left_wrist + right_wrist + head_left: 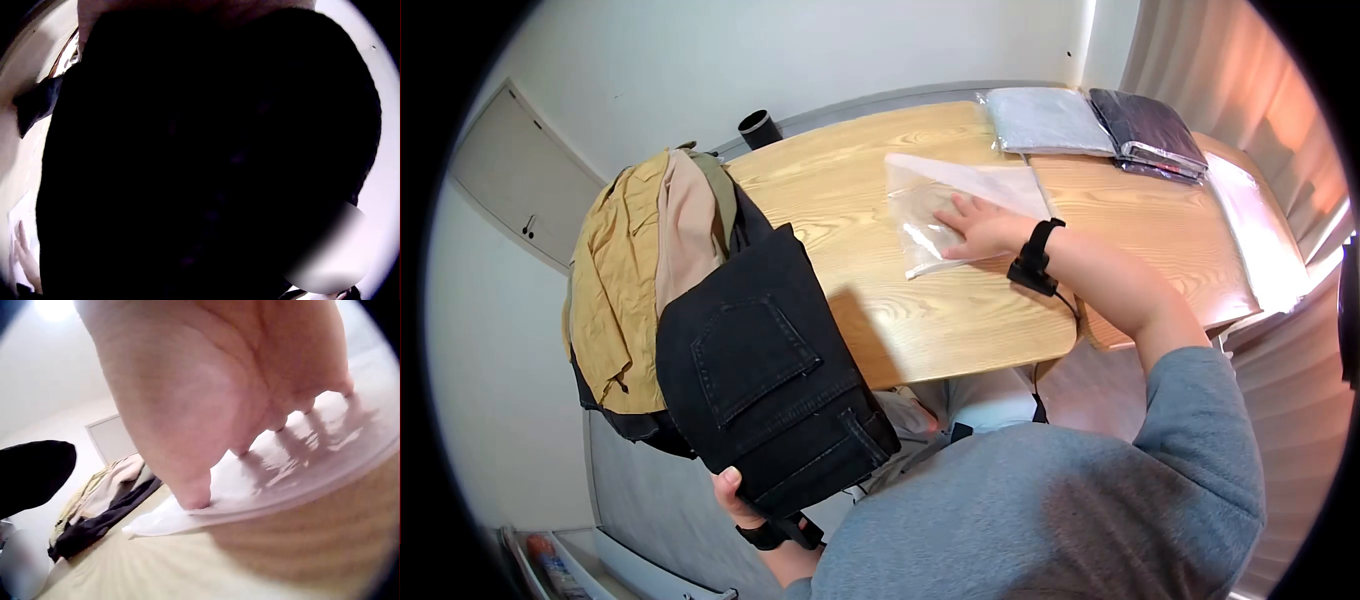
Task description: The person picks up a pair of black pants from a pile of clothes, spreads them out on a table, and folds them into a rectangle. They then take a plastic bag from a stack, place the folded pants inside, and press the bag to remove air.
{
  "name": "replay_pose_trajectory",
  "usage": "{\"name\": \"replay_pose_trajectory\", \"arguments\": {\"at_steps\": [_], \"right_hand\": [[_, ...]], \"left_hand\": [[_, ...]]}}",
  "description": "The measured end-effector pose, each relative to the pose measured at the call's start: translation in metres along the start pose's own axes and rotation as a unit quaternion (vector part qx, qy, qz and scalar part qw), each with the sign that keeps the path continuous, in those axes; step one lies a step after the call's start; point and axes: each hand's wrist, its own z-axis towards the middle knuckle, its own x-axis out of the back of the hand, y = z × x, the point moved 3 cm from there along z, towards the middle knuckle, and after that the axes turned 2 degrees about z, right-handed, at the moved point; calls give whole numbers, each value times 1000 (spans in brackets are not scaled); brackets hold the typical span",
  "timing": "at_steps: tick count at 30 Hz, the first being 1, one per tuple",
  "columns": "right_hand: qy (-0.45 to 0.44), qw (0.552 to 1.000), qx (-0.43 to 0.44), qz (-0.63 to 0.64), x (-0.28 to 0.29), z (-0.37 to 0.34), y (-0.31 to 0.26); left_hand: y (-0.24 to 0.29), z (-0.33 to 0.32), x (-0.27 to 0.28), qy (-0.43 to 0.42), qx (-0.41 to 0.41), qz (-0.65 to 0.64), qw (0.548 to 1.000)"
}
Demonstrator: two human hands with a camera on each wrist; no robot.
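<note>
Folded black jeans point(765, 375), back pocket showing, are held up by my left hand point(732, 494) in front of the table's left edge. The thumb lies over the near edge of the jeans; the fingers are hidden behind the fabric. The dark cloth fills most of the left wrist view. My right hand point(982, 228) rests on a clear plastic zip bag point(913, 187) that lies flat on the table. In the right wrist view its fingers are spread and their fingertips press on the bag point(294, 472).
A pile of clothes, with a mustard jacket point(620, 290) and a pink garment point(685, 215), lies at the table's left end. Bagged folded garments point(1050, 118) lie at the back right, beside a dark packed one point(1148, 125). A black bin point(758, 130) stands behind the table point(960, 325).
</note>
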Motion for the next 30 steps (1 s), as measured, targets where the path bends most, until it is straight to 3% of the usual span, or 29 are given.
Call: {"name": "replay_pose_trajectory", "arguments": {"at_steps": [4,6,8,9,10,12,13,14,16,20,23,25,28,30], "right_hand": [[-10,990,26,136,-29,-36,-23],[-63,983,22,169,-35,-63,-43],[-20,969,87,232,-62,-80,-50],[40,994,105,10,-27,-106,-74],[156,983,73,63,-49,-104,-63],[2,938,157,309,-30,-94,-41],[-11,907,199,371,-20,-91,-34],[-92,947,146,269,2,-83,-29],[-156,967,113,170,33,-73,-27],[-189,965,5,180,82,-54,-38],[-180,974,-19,139,71,-3,-26],[92,991,70,74,66,22,-21],[107,968,145,174,50,30,-19],[75,969,167,164,42,10,-24]], "left_hand": [[-6,-2,-4,-11,19,-16,1000],[-8,0,-7,-15,22,-32,999],[-8,2,-10,-28,23,-50,998],[-10,1,-10,-26,30,-52,998],[-10,2,-12,-46,29,-55,997],[-9,4,-11,-64,28,-57,996],[-9,6,-8,-78,34,-46,995],[-8,8,-7,-92,39,-35,994],[-4,7,-16,-68,34,-43,996],[-6,-6,-24,-19,17,-87,996],[-10,-7,-6,-91,10,-58,994],[-9,-10,-3,-87,7,-52,995],[-5,-13,-1,-76,3,-32,997],[-2,-15,-2,-67,1,-20,998]]}}
